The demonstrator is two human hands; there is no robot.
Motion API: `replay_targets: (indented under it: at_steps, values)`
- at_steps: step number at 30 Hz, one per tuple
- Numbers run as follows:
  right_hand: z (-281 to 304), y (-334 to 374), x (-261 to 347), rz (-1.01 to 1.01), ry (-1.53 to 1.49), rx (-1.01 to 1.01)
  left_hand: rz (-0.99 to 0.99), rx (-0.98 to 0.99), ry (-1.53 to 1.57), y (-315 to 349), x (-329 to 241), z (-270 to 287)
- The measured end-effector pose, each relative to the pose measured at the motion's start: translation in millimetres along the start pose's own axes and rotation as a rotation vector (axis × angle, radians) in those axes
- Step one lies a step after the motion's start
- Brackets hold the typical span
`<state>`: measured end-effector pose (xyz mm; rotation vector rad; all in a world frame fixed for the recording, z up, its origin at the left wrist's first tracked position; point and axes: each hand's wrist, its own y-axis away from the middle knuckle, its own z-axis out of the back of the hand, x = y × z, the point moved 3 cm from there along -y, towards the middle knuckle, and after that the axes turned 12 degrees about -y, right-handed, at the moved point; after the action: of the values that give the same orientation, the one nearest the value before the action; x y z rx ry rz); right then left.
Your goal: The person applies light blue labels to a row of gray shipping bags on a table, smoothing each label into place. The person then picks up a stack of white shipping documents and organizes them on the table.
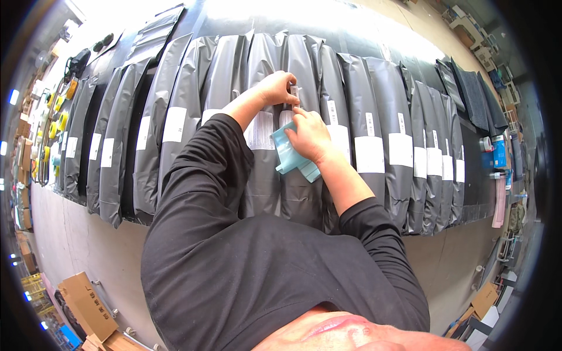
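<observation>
Head view: The left hand (275,89) sets its fingertips at a small white label (294,92) on a grey bag (302,58); whether this grip is clenched on the label cannot be determined. The right hand (310,137) grasps a light-blue sheet (291,157) above the bags, its fingertips near the label's lower end. Further grey bags (374,82) lie side by side on the dark table (234,20).
</observation>
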<state>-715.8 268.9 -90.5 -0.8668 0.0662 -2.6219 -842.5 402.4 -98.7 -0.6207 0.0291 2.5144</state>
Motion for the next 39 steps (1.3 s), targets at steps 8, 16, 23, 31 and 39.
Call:
replay_targets:
  at_steps: [8, 16, 23, 31, 39]
  values:
    - [8.4, 11.7, -0.6, 0.055, -0.184, -0.133, 0.355, 0.124, 0.338, -19.3, 16.6, -14.4]
    - [31.6, 50.6, -20.8, -0.403, -1.689, -0.349, 0.148, 0.303, 0.953, 58.9, -38.8, 30.6]
    - [27.9, 56.2, -12.5, -0.264, -1.82, -0.077, 0.058, 0.08, 0.631, 130.2, -73.2, 41.7]
    - [18.8, 67.7, 33.1, -0.45, -1.64, 0.173, -0.117, -0.596, -0.071, 210.9, -113.2, 69.8]
    - [-11.0, 64.5, 62.8, -0.384, -1.701, 0.179, 0.17, -0.5, 0.581, 234.0, -79.8, 52.3]
